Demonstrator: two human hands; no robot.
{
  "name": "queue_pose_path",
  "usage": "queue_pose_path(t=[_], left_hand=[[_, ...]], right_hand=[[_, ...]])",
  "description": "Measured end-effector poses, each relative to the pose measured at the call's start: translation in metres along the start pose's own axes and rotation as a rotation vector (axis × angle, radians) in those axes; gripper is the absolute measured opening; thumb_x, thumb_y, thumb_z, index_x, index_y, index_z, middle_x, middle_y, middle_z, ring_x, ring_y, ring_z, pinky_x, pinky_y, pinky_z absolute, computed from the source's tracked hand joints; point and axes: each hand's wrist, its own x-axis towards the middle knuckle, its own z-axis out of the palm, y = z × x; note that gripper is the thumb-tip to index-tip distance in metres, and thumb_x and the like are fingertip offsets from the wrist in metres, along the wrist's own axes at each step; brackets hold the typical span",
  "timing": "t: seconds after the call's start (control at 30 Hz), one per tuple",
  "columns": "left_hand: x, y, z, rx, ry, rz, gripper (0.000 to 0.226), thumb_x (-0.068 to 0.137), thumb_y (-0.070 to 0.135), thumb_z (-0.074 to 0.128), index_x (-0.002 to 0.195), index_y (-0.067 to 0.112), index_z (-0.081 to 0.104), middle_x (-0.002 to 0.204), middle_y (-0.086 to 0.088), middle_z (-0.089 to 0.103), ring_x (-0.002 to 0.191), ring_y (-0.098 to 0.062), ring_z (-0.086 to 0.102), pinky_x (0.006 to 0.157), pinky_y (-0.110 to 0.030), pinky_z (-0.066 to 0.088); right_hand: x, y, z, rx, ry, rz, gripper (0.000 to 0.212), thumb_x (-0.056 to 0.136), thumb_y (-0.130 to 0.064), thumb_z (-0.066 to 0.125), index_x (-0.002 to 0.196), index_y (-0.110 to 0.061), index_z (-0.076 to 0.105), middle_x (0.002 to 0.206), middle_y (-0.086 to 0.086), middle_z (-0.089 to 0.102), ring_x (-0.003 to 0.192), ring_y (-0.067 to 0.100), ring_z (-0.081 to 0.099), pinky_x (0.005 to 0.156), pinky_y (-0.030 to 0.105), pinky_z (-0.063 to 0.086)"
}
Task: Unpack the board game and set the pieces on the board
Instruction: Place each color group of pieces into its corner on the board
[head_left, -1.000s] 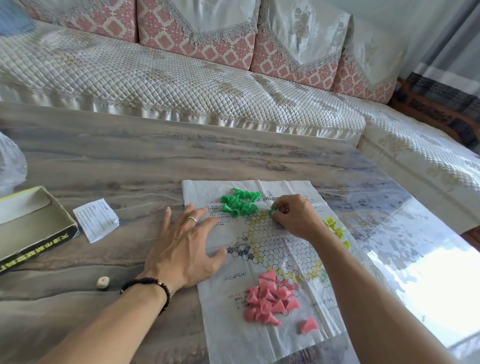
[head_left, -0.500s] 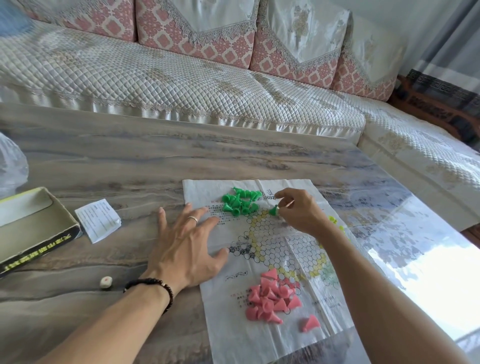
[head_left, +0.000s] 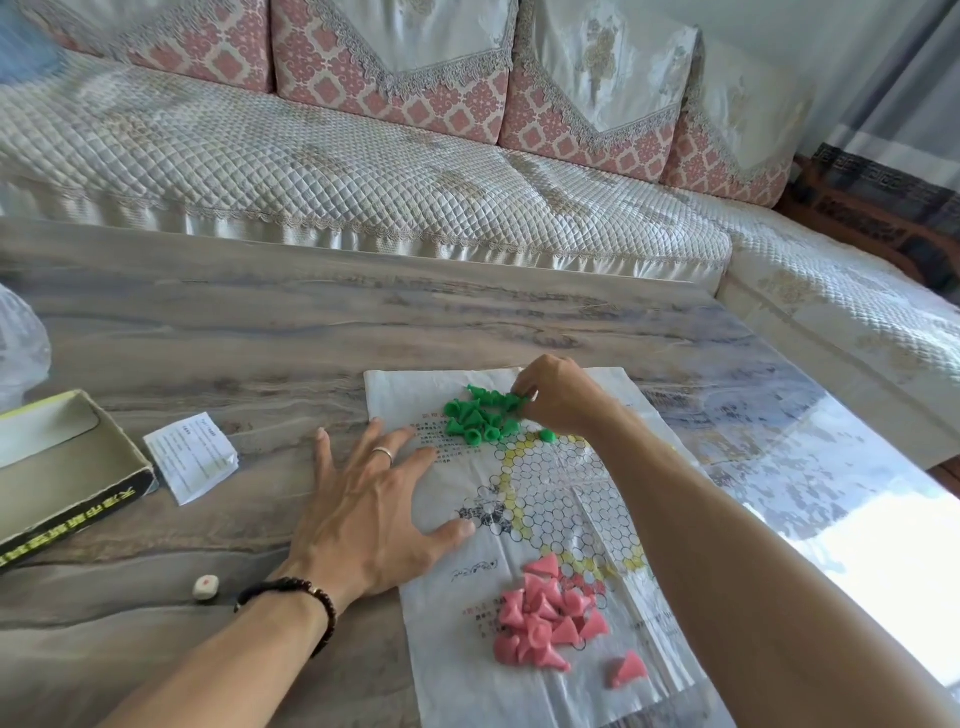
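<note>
A thin paper game board (head_left: 550, 499) printed with hexagon cells lies flat on the table. A heap of green cone pieces (head_left: 475, 415) sits at its far end, and one green piece (head_left: 547, 435) stands alone on a cell beside the heap. Several pink cone pieces (head_left: 543, 616) lie heaped at the near end, one pink piece (head_left: 628, 669) apart. My left hand (head_left: 371, 504) presses flat on the board's left edge, fingers spread. My right hand (head_left: 563, 397) reaches over the heap's right side, fingertips pinching a green piece there.
The open game box (head_left: 62, 467) sits at the left table edge, with a folded instruction leaflet (head_left: 191, 463) beside it. A small die (head_left: 205, 587) lies near my left wrist. A plastic bag (head_left: 18, 338) is at far left. A sofa runs behind the marble-patterned table.
My right hand set a green piece upright on the board, let it go, and moved back up to the green heap. My left hand stayed pressed on the board.
</note>
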Motion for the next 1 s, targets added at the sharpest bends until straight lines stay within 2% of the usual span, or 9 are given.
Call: queue_pose_path(t=[0.07, 0.23, 0.33, 0.57, 0.63, 0.73, 0.83, 0.9, 1.0], left_hand=[[0.0, 0.0, 0.0, -0.013, -0.004, -0.001, 0.097, 0.068, 0.086, 0.035, 0.148, 0.032, 0.03, 0.16, 0.006, 0.015, 0.149, -0.016, -0.006, 0.114, -0.06, -0.012], [0.001, 0.0, -0.001, -0.008, -0.021, 0.001, 0.099, 0.066, 0.087, 0.036, 0.147, 0.031, 0.031, 0.16, 0.004, 0.016, 0.149, -0.015, -0.006, 0.114, -0.061, -0.011], [0.0, 0.0, -0.002, 0.01, -0.047, -0.006, 0.101, 0.064, 0.087, 0.034, 0.149, 0.031, 0.028, 0.161, 0.003, 0.012, 0.148, -0.016, -0.007, 0.114, -0.061, -0.011], [0.001, -0.008, -0.011, 0.096, -0.187, 0.007, 0.105, 0.07, 0.09, 0.033, 0.153, 0.031, 0.012, 0.163, 0.0, -0.001, 0.148, -0.019, -0.014, 0.114, -0.058, -0.014], [-0.006, -0.017, -0.009, 0.094, -0.17, 0.028, 0.114, 0.06, 0.097, 0.019, 0.153, 0.033, 0.01, 0.163, 0.002, -0.002, 0.148, -0.017, -0.015, 0.115, -0.055, -0.015], [-0.012, -0.026, -0.006, 0.081, -0.121, 0.062, 0.125, 0.048, 0.101, 0.0, 0.153, 0.034, 0.01, 0.162, 0.007, 0.0, 0.147, -0.013, -0.015, 0.117, -0.051, -0.014], [-0.012, -0.027, -0.005, 0.069, -0.087, 0.061, 0.115, 0.056, 0.096, 0.011, 0.153, 0.033, 0.013, 0.162, 0.008, 0.003, 0.148, -0.012, -0.013, 0.118, -0.05, -0.012], [-0.012, -0.027, -0.005, 0.059, -0.072, 0.061, 0.111, 0.058, 0.092, 0.014, 0.152, 0.033, 0.016, 0.162, 0.008, 0.005, 0.148, -0.011, -0.011, 0.118, -0.05, -0.011], [-0.012, -0.027, -0.006, 0.05, -0.065, 0.063, 0.109, 0.059, 0.091, 0.017, 0.152, 0.033, 0.018, 0.162, 0.009, 0.007, 0.148, -0.011, -0.01, 0.118, -0.05, -0.009]], right_hand=[[0.0, 0.002, -0.001, -0.032, 0.025, 0.035, 0.017, 0.085, -0.002, 0.061, 0.091, -0.01, 0.074, 0.093, 0.005, 0.072, 0.076, 0.015, 0.067, 0.067, 0.024, 0.057], [-0.016, -0.001, -0.016, 0.07, 0.16, 0.051, 0.012, 0.086, -0.008, 0.064, 0.096, -0.007, 0.071, 0.097, 0.003, 0.069, 0.078, 0.008, 0.059, 0.074, 0.017, 0.05], [-0.034, -0.006, -0.027, 0.204, 0.18, 0.077, 0.007, 0.084, -0.01, 0.066, 0.089, -0.011, 0.071, 0.079, -0.006, 0.064, 0.064, -0.001, 0.054, 0.052, 0.004, 0.04], [-0.062, -0.006, -0.028, 0.28, 0.176, 0.084, 0.005, 0.081, -0.008, 0.062, 0.082, -0.012, 0.064, 0.077, 0.001, 0.065, 0.068, 0.012, 0.059, 0.065, 0.03, 0.054], [-0.068, -0.005, -0.027, 0.281, 0.216, 0.092, 0.004, 0.079, -0.008, 0.064, 0.082, -0.011, 0.065, 0.076, 0.002, 0.066, 0.068, 0.014, 0.06, 0.066, 0.029, 0.054], [-0.073, -0.005, -0.029, 0.286, 0.238, 0.082, 0.005, 0.08, -0.008, 0.068, 0.083, -0.011, 0.067, 0.074, -0.003, 0.065, 0.068, 0.008, 0.061, 0.063, 0.015, 0.052], [-0.072, -0.003, -0.03, 0.25, 0.233, 0.079, 0.005, 0.079, -0.007, 0.069, 0.082, -0.012, 0.07, 0.069, -0.008, 0.062, 0.06, 0.0, 0.053, 0.055, 0.009, 0.044], [-0.07, -0.002, -0.03, 0.236, 0.237, 0.095, 0.008, 0.078, -0.005, 0.068, 0.08, -0.012, 0.07, 0.067, -0.005, 0.063, 0.058, 0.003, 0.052, 0.054, 0.01, 0.045], [-0.067, -0.003, -0.028, 0.215, 0.188, 0.082, 0.009, 0.078, -0.003, 0.066, 0.081, -0.01, 0.07, 0.072, 0.002, 0.068, 0.064, 0.013, 0.062, 0.063, 0.024, 0.057]])
